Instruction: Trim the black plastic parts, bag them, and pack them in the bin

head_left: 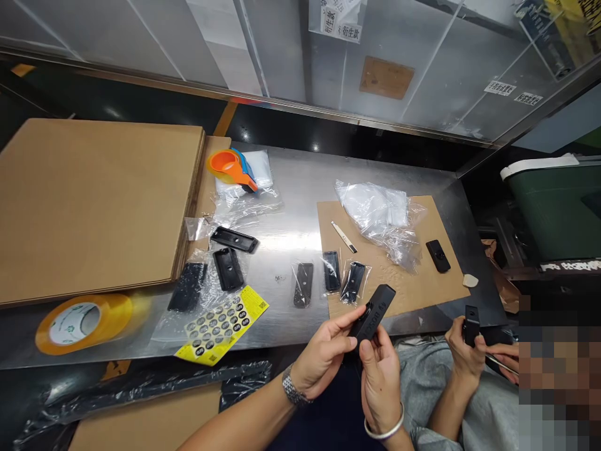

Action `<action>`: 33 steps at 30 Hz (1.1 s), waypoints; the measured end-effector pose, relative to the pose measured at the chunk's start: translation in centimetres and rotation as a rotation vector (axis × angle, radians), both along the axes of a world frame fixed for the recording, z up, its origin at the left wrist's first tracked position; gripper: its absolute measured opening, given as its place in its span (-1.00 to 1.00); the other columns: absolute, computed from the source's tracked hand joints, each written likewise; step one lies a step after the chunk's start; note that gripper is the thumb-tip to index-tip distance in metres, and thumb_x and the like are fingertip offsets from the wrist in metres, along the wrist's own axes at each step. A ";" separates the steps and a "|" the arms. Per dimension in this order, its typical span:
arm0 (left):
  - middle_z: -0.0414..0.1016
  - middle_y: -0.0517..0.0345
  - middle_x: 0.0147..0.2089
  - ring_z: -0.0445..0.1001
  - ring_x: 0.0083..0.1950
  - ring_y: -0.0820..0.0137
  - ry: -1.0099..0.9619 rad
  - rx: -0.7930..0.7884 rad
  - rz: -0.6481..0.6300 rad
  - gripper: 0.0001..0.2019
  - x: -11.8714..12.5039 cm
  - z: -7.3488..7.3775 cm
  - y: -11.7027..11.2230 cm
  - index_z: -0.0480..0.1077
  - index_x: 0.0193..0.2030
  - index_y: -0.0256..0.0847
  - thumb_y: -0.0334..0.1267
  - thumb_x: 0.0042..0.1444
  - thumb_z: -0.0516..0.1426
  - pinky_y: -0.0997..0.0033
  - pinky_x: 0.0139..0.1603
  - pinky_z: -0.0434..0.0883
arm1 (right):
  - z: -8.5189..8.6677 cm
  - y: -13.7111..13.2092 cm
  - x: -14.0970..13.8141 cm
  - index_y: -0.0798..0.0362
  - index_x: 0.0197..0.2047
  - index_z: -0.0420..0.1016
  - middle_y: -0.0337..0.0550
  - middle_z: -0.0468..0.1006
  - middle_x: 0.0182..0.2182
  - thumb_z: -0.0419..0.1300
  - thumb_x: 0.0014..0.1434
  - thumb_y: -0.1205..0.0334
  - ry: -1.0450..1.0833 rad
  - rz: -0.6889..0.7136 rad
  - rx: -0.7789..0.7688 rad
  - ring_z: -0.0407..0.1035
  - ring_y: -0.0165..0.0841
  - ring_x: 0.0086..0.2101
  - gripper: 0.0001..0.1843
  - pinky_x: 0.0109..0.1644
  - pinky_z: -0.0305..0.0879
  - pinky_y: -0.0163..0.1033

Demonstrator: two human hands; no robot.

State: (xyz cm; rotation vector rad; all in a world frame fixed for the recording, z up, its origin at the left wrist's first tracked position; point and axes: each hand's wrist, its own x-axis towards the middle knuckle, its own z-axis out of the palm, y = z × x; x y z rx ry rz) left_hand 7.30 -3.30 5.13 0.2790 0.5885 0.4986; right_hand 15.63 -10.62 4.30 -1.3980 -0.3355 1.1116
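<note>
Both of my hands hold a black plastic housing (375, 313) with lettering on its side, tilted in the air in front of the table edge. My left hand (323, 354), with a metal watch at the wrist, grips its left side with thumb and fingers. From below, my right hand (380, 376), wearing a bangle, closes round its lower end. Behind it, small black parts in clear bags (353, 282) lie by the cardboard sheet's (408, 291) edge. A pair of tweezers (344, 237) rests on that sheet. A sheet of round stickers (223, 326) lies further left.
Stacked cardboard (103, 200) fills the left, with a tape roll (84, 322) before it. Orange tape dispenser (230, 166), black housings (228, 269) and plastic bags (380, 213) lie on the metal table (291, 194). A co-worker's hand (464, 351) holds a black part at right.
</note>
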 end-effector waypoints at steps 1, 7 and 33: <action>0.42 0.02 0.00 0.17 0.17 0.21 0.003 -0.014 0.001 -0.52 0.0 0.0 0.0 0.38 -0.02 -0.21 -0.46 -0.19 0.16 0.22 0.23 -0.09 | 0.0 0.0 0.0 0.05 0.10 0.17 -0.02 0.38 -0.02 0.17 0.06 0.18 -0.007 -0.001 0.003 0.27 -0.24 -0.03 -0.46 0.04 0.18 -0.10; 0.45 0.01 -0.04 0.21 0.14 0.21 -0.018 -0.031 0.003 -0.48 0.2 0.2 0.2 0.39 -0.03 -0.25 -0.51 -0.24 0.11 0.21 0.22 -0.07 | 0.0 -0.1 0.2 0.07 0.09 0.16 -0.02 0.43 -0.08 0.17 0.06 0.17 -0.019 0.022 0.005 0.30 -0.26 -0.07 -0.47 0.01 0.22 -0.15; 0.41 0.01 0.02 0.20 0.15 0.18 0.020 0.029 0.080 -0.53 0.5 0.4 -0.3 0.40 -0.04 -0.21 -0.45 -0.20 0.15 0.18 0.23 -0.06 | -0.2 0.1 0.7 0.07 0.07 0.18 -0.04 0.47 -0.15 0.22 0.01 0.13 -0.069 0.018 0.002 0.34 -0.26 -0.11 -0.43 -0.09 0.29 -0.22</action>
